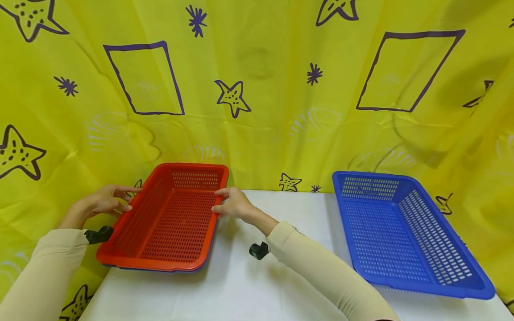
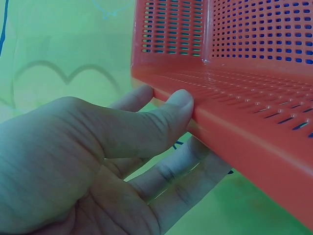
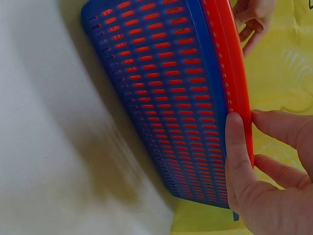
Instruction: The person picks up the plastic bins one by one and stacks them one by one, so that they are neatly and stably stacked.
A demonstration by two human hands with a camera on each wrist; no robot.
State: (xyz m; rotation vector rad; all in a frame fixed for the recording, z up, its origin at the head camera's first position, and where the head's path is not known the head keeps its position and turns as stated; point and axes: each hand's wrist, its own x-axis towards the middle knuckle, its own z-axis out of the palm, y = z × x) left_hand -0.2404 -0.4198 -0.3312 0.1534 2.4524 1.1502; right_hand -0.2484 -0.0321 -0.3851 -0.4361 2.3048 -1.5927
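Pale sleeves: the left sleeve [image 1: 44,272] and right sleeve [image 1: 329,276] come in from the lower corners, nearest the head camera, each with a black wrist device [image 1: 259,250] at the cuff.
Red basket: the red basket [image 1: 178,223] lies between the two hands, on the left side of the scene, its open top facing up.
Left hand: the left hand [image 1: 106,199] grips the red basket's left long rim, thumb on the upper side, other fingers outside and below.
Right hand: the right hand [image 1: 237,204] pinches the right long rim opposite, thumb against the outer side, two fingertips on the red edge.
Nested layer: a lower blue basket [image 3: 216,78] sits around the red one, its rim just under the red rim.
White surface: the white table [image 1: 277,285] lies beneath; whether the stack touches it is unclear.
Far right: another blue basket [image 1: 385,236] stands well apart from both hands, open side up.
Backdrop: a yellow cloth [image 1: 265,53] with purple starfish and frame outlines hangs behind.
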